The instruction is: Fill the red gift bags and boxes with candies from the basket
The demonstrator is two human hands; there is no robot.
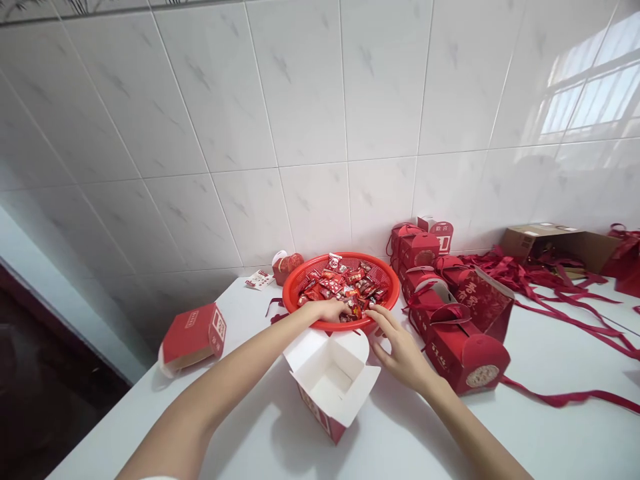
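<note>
A red plastic basket point(393, 303) holds a heap of small red-wrapped candies point(345, 283). My left hand point(331, 310) reaches over its near rim, fingers curled down among the wrappers, their tips hidden. At the basket's near right rim is my right hand point(400, 350), thumb apart and fingers stretched toward the candies. No held thing shows in it. Between my forearms stands an open gift box point(333, 383), white inside and red outside, flaps spread. Nothing shows inside it.
Several closed red gift boxes point(463, 350) stand right of the basket. Beyond them, dark red ribbons point(520, 270) trail from a cardboard box point(543, 233). At the left table edge lies another red box point(193, 337). A tiled wall point(315, 207) borders the back.
</note>
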